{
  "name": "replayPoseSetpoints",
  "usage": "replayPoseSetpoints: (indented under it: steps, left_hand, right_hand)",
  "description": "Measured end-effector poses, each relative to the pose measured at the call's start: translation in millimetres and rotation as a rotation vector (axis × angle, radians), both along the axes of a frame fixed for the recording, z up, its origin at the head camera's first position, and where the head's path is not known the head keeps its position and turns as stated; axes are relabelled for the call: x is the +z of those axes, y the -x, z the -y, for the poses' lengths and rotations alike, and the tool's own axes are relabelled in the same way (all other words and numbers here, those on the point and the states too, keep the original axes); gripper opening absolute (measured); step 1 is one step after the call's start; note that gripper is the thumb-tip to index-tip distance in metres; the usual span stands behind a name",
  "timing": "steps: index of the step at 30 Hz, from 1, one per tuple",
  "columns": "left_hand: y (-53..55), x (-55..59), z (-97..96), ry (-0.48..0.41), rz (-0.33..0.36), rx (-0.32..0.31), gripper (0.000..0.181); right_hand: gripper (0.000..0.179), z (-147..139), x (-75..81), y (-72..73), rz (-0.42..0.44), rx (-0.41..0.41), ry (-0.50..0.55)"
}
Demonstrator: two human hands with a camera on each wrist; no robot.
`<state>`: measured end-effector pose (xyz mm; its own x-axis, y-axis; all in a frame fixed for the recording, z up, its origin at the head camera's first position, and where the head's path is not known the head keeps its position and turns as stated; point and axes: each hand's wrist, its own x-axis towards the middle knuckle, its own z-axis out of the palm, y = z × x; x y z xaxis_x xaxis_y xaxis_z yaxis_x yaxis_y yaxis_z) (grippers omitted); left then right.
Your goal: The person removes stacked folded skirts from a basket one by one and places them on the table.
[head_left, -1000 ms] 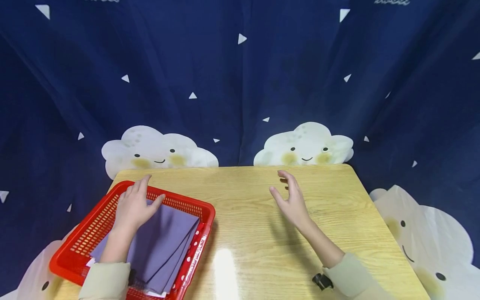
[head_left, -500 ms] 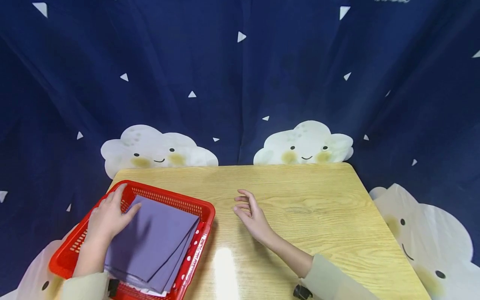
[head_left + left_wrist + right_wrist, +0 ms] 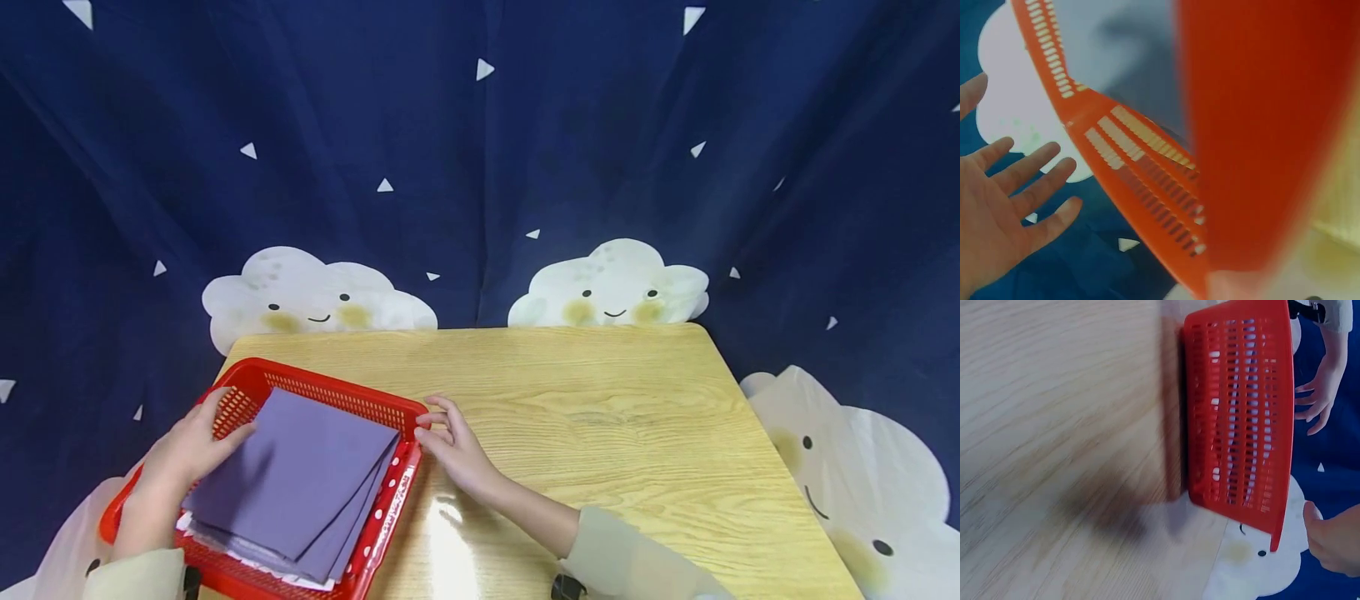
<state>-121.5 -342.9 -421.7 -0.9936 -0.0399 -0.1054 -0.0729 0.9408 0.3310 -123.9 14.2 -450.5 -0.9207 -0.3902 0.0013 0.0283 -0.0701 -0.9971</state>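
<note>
A red plastic basket (image 3: 341, 386) with slotted walls stands on the left part of the table. Folded purple-grey cloth (image 3: 300, 475) lies inside it, over something white that peeks out at the near side. My left hand (image 3: 176, 458) hovers by the basket's left rim with fingers spread; in the left wrist view this hand (image 3: 997, 212) appears apart from the basket wall (image 3: 1241, 144). At the far right corner, my right hand (image 3: 463, 454) has its fingertips over or close to the rim. From the right wrist view, the thumb of this hand (image 3: 1338, 544) looks just off the rim.
The wooden table (image 3: 600, 417) extends to the right of the basket. Behind and around it hangs a dark blue curtain (image 3: 480, 167) with white triangles and smiling clouds. A shiny light reflection lies on the tabletop near the basket.
My right hand has moved left across the table to the basket's far right corner. My left hand has drawn left and nearer, from over the cloth to the left rim.
</note>
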Motion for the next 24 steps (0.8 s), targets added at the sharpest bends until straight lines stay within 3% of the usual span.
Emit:
replayPoseSetpoints:
  steps: [7,15,24]
  left_hand:
    - [1.4,-16.0,15.2,-0.084,0.064,-0.038,0.081]
    - [0.0,-27.4,22.9,-0.164,0.146,-0.035,0.081]
    - [-0.7,-38.3,21.7,-0.268,0.183,-0.032,0.077]
  right_hand:
    - [0.052,27,2.8,-5.7,0.141,-0.025,0.058]
    - [0.063,57,2.4,-18.3,0.237,-0.097,-0.010]
    - [0.075,88,-2.0,-28.1,0.389,-0.223,-0.018]
